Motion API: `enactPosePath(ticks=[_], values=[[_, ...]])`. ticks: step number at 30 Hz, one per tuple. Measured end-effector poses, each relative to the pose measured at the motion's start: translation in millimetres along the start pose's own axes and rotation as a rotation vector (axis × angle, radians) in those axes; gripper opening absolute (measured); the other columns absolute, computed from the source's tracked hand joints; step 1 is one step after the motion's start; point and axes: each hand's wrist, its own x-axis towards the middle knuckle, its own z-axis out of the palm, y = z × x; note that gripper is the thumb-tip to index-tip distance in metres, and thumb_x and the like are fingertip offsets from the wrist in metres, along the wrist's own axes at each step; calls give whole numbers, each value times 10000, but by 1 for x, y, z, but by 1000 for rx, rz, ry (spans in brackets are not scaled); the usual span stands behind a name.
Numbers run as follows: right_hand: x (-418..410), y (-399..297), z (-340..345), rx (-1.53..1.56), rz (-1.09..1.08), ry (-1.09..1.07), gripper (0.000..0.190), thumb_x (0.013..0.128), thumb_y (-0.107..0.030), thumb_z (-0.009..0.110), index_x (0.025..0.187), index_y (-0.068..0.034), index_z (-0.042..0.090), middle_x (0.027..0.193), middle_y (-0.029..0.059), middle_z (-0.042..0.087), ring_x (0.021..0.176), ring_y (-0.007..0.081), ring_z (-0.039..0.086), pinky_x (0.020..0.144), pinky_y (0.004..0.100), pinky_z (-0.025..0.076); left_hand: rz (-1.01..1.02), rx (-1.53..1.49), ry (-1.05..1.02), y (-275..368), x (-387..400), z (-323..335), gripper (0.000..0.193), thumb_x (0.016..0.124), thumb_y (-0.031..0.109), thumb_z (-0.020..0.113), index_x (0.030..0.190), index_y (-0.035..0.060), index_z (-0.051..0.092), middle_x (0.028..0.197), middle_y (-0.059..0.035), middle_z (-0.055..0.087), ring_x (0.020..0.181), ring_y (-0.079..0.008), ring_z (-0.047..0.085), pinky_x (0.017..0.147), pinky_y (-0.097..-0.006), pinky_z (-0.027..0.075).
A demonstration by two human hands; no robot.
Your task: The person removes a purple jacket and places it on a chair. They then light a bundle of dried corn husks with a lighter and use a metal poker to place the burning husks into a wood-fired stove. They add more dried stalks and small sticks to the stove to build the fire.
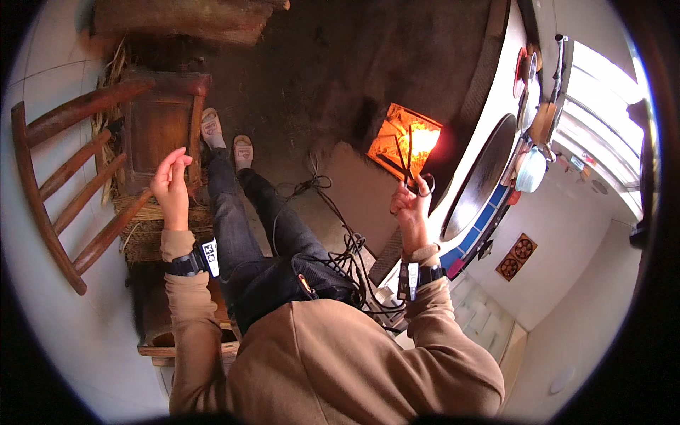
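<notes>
My right hand grips the ring handles of scissor-like fire tongs. Their two dark arms stand apart in a V and reach over the mouth of a firebox. Bright flames burn inside it, and the far tips of the tongs lie against the glow. Nothing is in my left hand, which is raised with loosely bent fingers near a wooden chair on the left.
A wok lid or pan sits on the white stove top at right, with bowls beyond. Black cables hang beside my legs. Straw lies around the chair, and a log is at the top left.
</notes>
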Motion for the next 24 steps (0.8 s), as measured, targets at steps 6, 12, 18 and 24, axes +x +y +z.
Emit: enactPosePath(ticks=[6,12,18,24], values=[[47,15,29,-171,-79,125,363,759,-443,575,620,-119,488,460,-65,368,356,56,296,334,203,189,30,-22,-29,-3,-21,7,202,890,101,505,1023,-19,599,874,-56,623,817,-111,568,771,-245,449],[57,9,4,15,-16,-15,354,819,-445,506,631,-149,452,487,-63,361,372,65,308,341,217,210,76,-46,17,-8,-41,2,182,883,72,510,1013,-17,603,865,-55,626,803,-105,570,743,-224,451],[81,2,-28,69,-338,-372,89,852,-138,501,876,-88,431,754,29,459,661,131,444,626,255,396,79,-21,107,-17,-73,-8,196,888,107,517,1022,-10,599,879,-61,632,820,-111,580,765,-229,451],[102,-7,-38,-828,-806,-204,334,888,-386,444,1110,-137,460,869,-8,498,724,137,464,647,271,394,134,-176,378,-41,-99,-41,206,868,95,549,1043,-7,587,868,-62,628,796,-120,591,758,-239,469]])
